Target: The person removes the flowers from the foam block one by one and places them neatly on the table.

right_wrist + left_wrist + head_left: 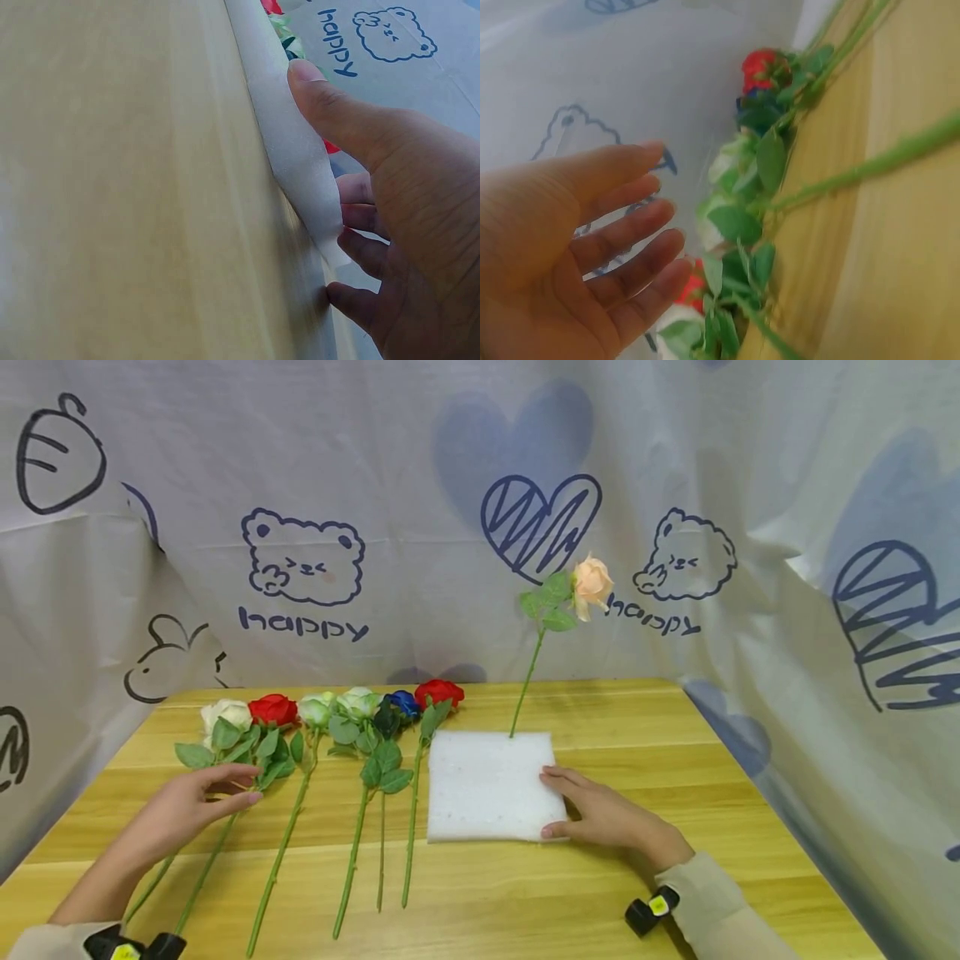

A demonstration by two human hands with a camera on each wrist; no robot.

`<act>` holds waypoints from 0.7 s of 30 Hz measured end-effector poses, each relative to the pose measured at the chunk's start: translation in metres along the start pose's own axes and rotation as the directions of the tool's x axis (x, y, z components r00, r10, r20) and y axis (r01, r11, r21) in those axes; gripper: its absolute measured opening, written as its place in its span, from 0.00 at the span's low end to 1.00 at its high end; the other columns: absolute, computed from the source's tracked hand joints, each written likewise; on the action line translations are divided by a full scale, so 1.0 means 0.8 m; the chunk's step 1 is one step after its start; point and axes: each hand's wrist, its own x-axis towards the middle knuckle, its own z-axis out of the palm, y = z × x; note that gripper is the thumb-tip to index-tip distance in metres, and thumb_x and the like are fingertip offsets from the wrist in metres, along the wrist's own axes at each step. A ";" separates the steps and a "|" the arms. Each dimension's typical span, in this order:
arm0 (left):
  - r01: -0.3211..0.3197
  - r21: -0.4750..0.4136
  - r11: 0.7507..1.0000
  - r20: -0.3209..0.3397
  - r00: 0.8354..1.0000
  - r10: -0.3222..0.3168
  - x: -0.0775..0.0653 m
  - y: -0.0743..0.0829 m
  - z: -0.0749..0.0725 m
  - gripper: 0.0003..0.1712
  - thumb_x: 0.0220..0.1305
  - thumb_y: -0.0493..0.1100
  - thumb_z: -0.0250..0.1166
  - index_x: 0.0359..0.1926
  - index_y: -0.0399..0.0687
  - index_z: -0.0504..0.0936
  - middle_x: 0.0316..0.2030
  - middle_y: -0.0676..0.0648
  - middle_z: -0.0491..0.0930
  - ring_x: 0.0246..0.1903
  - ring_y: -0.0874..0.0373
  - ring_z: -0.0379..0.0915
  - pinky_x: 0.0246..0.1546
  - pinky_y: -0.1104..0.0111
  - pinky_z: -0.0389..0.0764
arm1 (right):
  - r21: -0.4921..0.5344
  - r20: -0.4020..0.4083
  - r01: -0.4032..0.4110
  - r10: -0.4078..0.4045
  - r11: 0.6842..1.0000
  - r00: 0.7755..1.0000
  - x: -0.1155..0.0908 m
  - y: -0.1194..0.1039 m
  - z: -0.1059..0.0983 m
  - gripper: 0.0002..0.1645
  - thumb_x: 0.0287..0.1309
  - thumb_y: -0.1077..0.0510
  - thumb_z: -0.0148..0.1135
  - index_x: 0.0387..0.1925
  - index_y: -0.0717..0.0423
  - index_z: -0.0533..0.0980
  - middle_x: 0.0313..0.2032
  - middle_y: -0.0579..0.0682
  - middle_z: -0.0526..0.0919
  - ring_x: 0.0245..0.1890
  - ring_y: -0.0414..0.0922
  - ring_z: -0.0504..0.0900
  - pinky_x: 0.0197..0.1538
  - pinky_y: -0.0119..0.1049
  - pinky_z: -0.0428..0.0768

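Observation:
In the head view, my left hand (191, 806) hovers over the stems at the left, fingers loosely bent, thumb apart. Nothing shows in its palm in the left wrist view. Closest to it are a white rose (228, 714) and a red rose (274, 709), lying with leafy green stems toward me. My right hand (600, 810) holds a white foam block (487, 789) at its right edge, thumb near the front corner, fingertips farther back. A peach rose (592, 583) stands upright, leaning right, its stem meeting the block's back edge.
Between hand and block lie pale green-white roses (358, 702), a blue rose (405, 702) and another red rose (439, 693), side by side on the wooden table (675, 760). A printed curtain (420, 585) hangs behind the table and along its sides.

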 end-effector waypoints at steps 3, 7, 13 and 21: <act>-0.025 -0.006 1.000 -0.007 1.000 0.025 0.008 0.009 0.004 0.31 0.68 0.55 0.62 0.64 0.40 0.74 0.51 0.39 0.79 0.50 0.40 0.75 0.42 0.50 0.81 | 0.001 0.001 0.000 0.000 1.000 1.000 0.000 0.001 0.001 0.59 0.54 0.23 0.56 0.76 0.53 0.54 0.75 0.50 0.53 0.72 0.53 0.56 0.70 0.52 0.61; -0.044 -0.001 0.999 -0.009 0.999 0.044 0.020 0.022 0.010 0.32 0.68 0.57 0.61 0.64 0.41 0.74 0.49 0.42 0.80 0.51 0.41 0.74 0.44 0.50 0.80 | -0.004 0.002 0.000 0.000 1.000 1.000 0.000 0.001 0.002 0.58 0.55 0.24 0.56 0.76 0.53 0.54 0.75 0.50 0.53 0.72 0.54 0.56 0.69 0.53 0.61; -0.079 -0.036 0.996 -0.019 0.997 0.078 0.038 0.044 0.020 0.30 0.68 0.55 0.62 0.64 0.43 0.74 0.50 0.43 0.80 0.50 0.44 0.75 0.46 0.48 0.79 | -0.007 0.003 -0.004 0.004 1.000 1.000 0.001 0.002 0.003 0.58 0.55 0.23 0.55 0.76 0.52 0.54 0.75 0.49 0.52 0.72 0.54 0.56 0.69 0.53 0.61; -0.125 -0.068 0.990 -0.050 0.991 0.122 0.058 0.064 0.036 0.31 0.68 0.57 0.62 0.64 0.44 0.73 0.50 0.43 0.80 0.49 0.45 0.76 0.46 0.49 0.79 | 0.000 0.005 -0.012 0.012 1.000 1.000 0.002 0.002 0.002 0.59 0.54 0.23 0.56 0.76 0.52 0.53 0.75 0.48 0.52 0.72 0.53 0.56 0.69 0.53 0.61</act>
